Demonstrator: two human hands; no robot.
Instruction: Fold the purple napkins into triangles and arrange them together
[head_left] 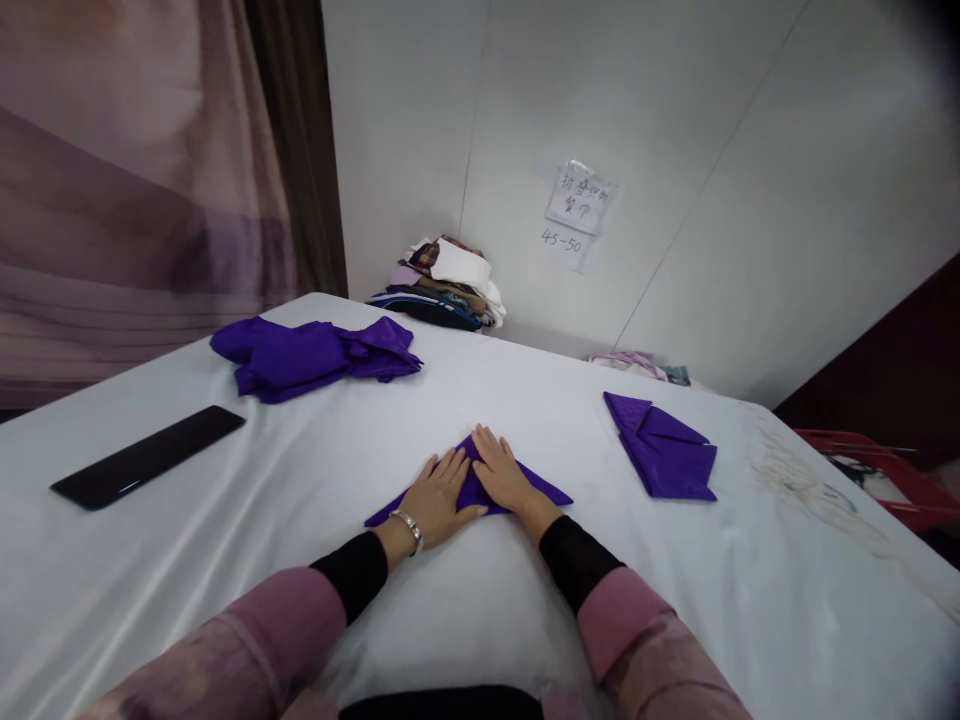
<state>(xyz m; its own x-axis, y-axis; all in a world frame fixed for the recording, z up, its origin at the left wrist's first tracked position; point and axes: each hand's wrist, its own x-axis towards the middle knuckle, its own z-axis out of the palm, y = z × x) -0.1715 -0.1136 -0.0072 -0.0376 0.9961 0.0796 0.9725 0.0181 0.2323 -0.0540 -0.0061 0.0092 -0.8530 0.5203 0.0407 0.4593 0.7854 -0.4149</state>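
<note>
A purple cloth napkin (541, 487), folded into a wide triangle with its peak away from me, lies flat on the white-covered table. My left hand (437, 497), with a silver bracelet at the wrist, rests flat on its left half, fingers stretched out. On the right of the peak, my right hand (501, 472) lies flat too, its fingertips at the upper edge. Neither hand grips the cloth; both press on it from above. The napkin's middle is partly covered by the hands.
A folded purple napkin (667, 450) lies to the right. Crumpled purple cloths (300, 355) sit at the back left, beyond a long black flat object (150, 457). Stacked clothes (442, 285) stand behind the table's far edge. A red basket (892, 480) is at the right.
</note>
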